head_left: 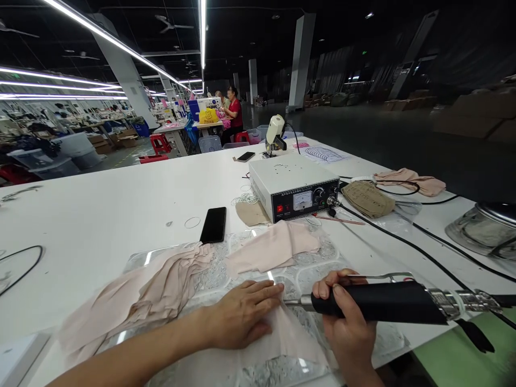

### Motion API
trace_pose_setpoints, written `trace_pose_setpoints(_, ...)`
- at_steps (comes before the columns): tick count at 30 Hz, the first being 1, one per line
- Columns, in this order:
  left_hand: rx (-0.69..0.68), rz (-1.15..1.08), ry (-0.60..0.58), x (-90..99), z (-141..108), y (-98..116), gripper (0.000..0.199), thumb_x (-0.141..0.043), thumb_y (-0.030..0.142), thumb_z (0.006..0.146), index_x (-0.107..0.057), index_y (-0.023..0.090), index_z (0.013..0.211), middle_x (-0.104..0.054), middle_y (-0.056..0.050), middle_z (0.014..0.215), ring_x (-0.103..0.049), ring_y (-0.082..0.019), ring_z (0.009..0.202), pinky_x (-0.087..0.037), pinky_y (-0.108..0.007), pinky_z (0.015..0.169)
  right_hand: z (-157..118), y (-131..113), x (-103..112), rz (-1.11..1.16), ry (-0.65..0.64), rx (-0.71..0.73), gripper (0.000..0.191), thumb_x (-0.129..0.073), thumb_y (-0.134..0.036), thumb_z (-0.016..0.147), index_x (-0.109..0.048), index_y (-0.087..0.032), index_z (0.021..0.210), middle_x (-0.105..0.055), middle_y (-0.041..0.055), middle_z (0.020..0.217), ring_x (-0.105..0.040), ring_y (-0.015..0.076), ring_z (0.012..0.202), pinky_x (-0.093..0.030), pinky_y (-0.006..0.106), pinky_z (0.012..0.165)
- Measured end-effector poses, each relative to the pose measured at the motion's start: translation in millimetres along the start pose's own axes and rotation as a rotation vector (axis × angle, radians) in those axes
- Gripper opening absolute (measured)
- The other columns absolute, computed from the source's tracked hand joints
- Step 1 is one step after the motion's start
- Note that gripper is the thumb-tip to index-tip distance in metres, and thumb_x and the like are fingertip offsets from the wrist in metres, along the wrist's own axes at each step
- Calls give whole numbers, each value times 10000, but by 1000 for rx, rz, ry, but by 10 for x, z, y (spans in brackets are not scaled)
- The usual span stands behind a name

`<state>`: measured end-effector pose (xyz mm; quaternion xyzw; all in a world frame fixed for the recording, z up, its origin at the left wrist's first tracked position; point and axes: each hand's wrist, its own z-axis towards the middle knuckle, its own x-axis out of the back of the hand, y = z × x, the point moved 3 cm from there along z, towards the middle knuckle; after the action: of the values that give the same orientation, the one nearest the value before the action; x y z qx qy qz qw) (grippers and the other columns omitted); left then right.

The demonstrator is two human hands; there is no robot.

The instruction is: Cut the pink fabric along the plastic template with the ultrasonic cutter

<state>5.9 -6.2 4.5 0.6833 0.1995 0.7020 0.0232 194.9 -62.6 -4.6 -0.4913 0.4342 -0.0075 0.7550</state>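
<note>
My left hand lies flat with its fingers stretched out, pressing on a pale pink fabric piece. Wrapped round the black handle of a corded ultrasonic cutter is my right hand. The cutter's metal tip points left and meets the fabric close to my left fingertips; its very end is hidden. Under the fabric is a clear plastic sheet with a marbled pattern. A fanned stack of pink fabric pieces lies to the left, and another small pink pile lies beyond my hands.
A control box with a dial stands behind the fabric, its cable running to the right. A phone, brown patterns, a glass jar and a small lamp-like device are on the white table. People sit far behind.
</note>
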Motion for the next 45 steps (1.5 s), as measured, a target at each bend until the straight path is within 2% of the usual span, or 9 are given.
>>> trace_pose_setpoints(3,-3,-29,-17,21,21,-14,426,-550,279,935,-483,129,1328,-415,-127,1504,-378,-304,1400,-371,-459,1127,1,-6,-15,-8,-23,-5,149,-687,-227,750,-583,-233,857,-521,-38,702,-508,95,550,-494,274,559)
trace_pose_setpoints(10,-21,-87,31,9,32,-47,417,-568,274,922,-483,145,1309,-496,-138,1438,-426,-302,1364,-375,-449,1115,-15,-9,-13,-32,-58,24,125,-668,-226,765,-588,-236,860,-517,-36,707,-504,93,545,-491,270,544)
trace_pose_setpoints(17,-7,-124,57,-11,45,-66,560,-578,277,923,-388,160,1436,-500,-158,1419,-437,-307,1348,-382,-456,1109,-30,-13,-12,-64,-112,32,89,-637,-223,787,-581,-231,855,-511,-28,710,-496,93,538,-485,269,526)
trace_pose_setpoints(25,-8,-94,92,-30,36,-58,471,-582,296,926,-498,121,1355,-547,-164,1345,-431,-312,1351,-392,-434,1117,-70,-28,-15,-92,-98,55,94,-605,-192,789,-572,-230,868,-504,-30,723,-500,96,539,-493,288,532)
trace_pose_setpoints(31,-19,-87,121,-24,37,-46,438,-542,304,955,-512,107,1345,-570,-171,1312,-451,-311,1339,-403,-429,1115,-99,-54,-7,-109,-93,98,104,-594,-198,805,-555,-234,895,-502,-26,735,-512,107,539,-487,302,520)
trace_pose_setpoints(45,-34,-90,116,-32,35,-55,425,-509,311,978,-502,120,1357,-542,-169,1376,-439,-308,1355,-400,-450,1115,-111,-96,-63,-132,-87,124,101,-603,-188,796,-546,-227,870,-518,-32,711,-504,103,514,-490,301,501)
